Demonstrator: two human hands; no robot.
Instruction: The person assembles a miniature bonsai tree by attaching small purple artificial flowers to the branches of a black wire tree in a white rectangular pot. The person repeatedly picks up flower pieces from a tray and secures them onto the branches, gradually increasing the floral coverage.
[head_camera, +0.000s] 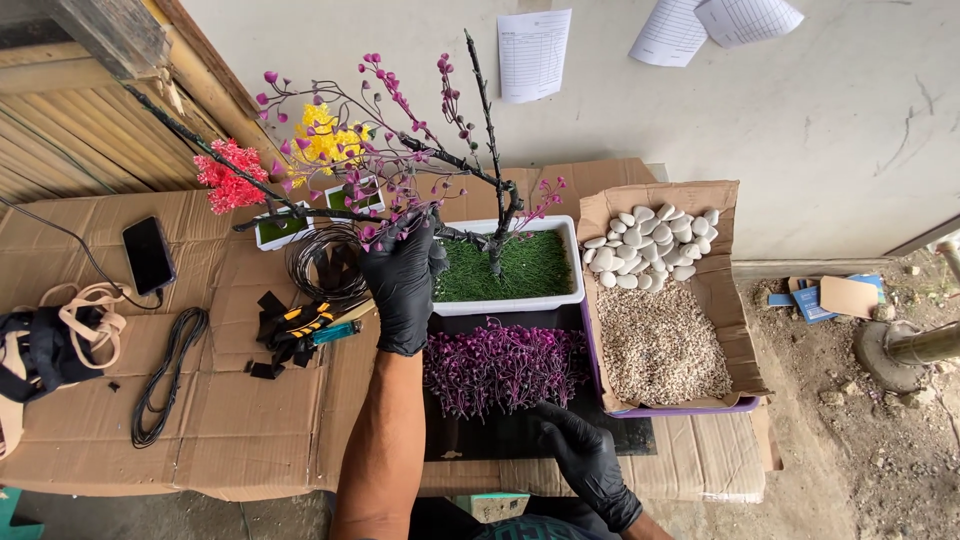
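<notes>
My left hand (402, 285), in a black glove, reaches up and grips a dark branch of an artificial tree (493, 150) with pink blossoms. The tree stands in a white rectangular planter (572, 262) lined with green fake grass. My right hand (583, 462), also in a black glove, rests on a black sheet (500, 440) near the front edge, just below a pile of purple flower sprigs (503, 365). It holds nothing that I can see.
A cardboard box (722, 290) on the right holds white pebbles and fine gravel. On the left cardboard lie a wire coil (325, 262), cutters (305, 320), black tape pieces, a phone (148, 254), a black cable (170, 372) and a bag (55, 345). Red and yellow blossoms stand behind.
</notes>
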